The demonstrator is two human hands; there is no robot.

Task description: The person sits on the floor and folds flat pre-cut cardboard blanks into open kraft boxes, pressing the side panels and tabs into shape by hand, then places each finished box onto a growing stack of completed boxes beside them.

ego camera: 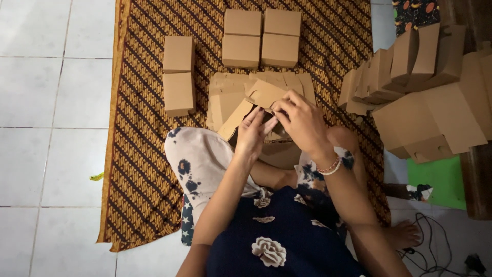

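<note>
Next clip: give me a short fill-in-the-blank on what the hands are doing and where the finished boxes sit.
1. Both hands, left hand and right hand, hold a half-folded ____ box over the lap.
2. The finished boxes on the patterned mat number ____.
3. The flat blanks lie ____ the box being folded.
4. The right wrist wears a ____.

Missing words: cardboard; four; under; bracelet

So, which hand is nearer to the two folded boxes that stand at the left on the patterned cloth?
The left hand. It holds the cardboard piece at the middle, to the right of the two folded boxes. The right hand grips the same piece further right, so further from them.
</note>
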